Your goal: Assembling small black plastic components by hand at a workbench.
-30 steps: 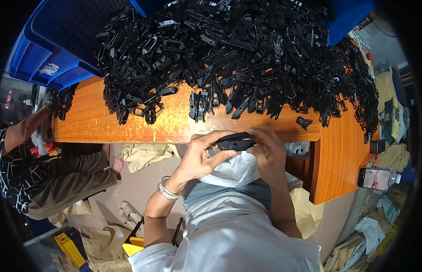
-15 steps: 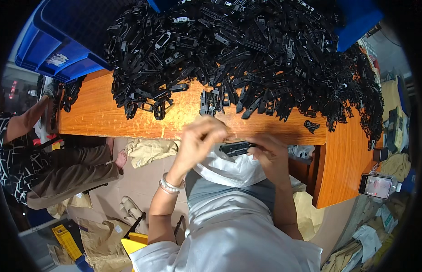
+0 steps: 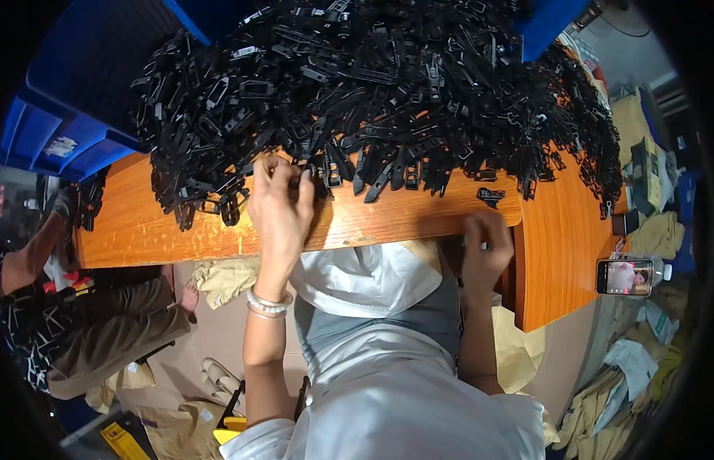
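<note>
My left hand [image 3: 280,201], with a pale beaded bracelet at the wrist, reaches over the table to the near edge of a big heap of black plastic clip-like parts [image 3: 372,84]. Its fingers are bent down among the small parts there, closed on a black plastic part that they mostly hide. My right hand [image 3: 487,249] hovers at the table's front edge, curled and smeared by motion; nothing is plainly visible in it. A single black clip-like part [image 3: 491,198] lies just beyond it. White cloth or sheeting [image 3: 365,284] covers my lap below the edge.
The orange wooden table [image 3: 188,234] turns toward me on the right. A blue crate [image 3: 73,142] stands at its left end, near a seated person [image 3: 88,307]. A phone [image 3: 624,277] is propped at right. Brown paper sacks [image 3: 184,429] lie on the floor.
My left hand has gone forward and left to the heap's edge. My right hand has moved right; the black clip-like part it held no longer shows. The view has shifted slightly.
</note>
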Demonstrator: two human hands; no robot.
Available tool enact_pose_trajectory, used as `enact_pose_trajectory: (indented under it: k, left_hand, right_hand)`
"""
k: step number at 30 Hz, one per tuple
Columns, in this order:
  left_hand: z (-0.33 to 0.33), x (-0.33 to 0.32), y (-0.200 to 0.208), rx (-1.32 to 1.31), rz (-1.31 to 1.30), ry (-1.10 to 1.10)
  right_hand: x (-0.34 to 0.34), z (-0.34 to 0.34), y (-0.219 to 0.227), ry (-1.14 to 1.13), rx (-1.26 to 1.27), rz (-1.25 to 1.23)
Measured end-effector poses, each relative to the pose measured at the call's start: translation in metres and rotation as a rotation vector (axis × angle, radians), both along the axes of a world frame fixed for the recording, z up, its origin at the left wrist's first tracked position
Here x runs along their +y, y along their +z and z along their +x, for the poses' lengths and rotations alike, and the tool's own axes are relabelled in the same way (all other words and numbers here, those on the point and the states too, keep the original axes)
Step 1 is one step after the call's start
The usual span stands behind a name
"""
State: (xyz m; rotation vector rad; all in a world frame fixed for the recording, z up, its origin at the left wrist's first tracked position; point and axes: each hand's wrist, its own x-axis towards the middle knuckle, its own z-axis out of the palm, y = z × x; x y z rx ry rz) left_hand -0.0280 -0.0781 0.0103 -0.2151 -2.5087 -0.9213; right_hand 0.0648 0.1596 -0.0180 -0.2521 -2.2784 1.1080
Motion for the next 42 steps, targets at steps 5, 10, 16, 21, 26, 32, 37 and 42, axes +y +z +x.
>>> enact_pose_trajectory:
  k: [5,10,16,21,26,32,37,42]
  left_hand:
    - [0.011,0.003,0.007,-0.366,0.563,-0.086]
    - [0.015,0.017,0.002,-0.384,0.919,-0.246]
    - [0.024,0.021,-0.001,-0.736,1.079,-0.513]
    - [0.029,0.038,-0.009,-0.839,1.237,-0.582]
    - [0.034,0.045,-0.011,-0.85,1.174,-0.607]
    - [0.041,0.053,-0.016,-0.843,1.132,-0.571]
    - [0.044,0.056,-0.018,-0.768,1.119,-0.597]
    - [0.048,0.065,-0.017,-0.76,1.136,-0.648]
  right_hand:
    - [0.041,-0.006,0.003,-0.249,-0.009,0.165]
    - [0.041,-0.02,0.018,-0.185,-0.017,0.125]
    - [0.068,-0.032,0.006,0.015,-0.002,0.371]
    - [0.071,-0.037,0.016,-0.02,0.089,0.422]
    - [0.056,-0.031,0.023,0.099,-0.156,0.181]
    - [0.072,-0.034,0.012,0.061,-0.013,0.441]
    - [0.064,-0.027,0.029,-0.08,0.013,0.507]
    - [0.02,-0.013,0.029,0.227,0.095,-0.147]
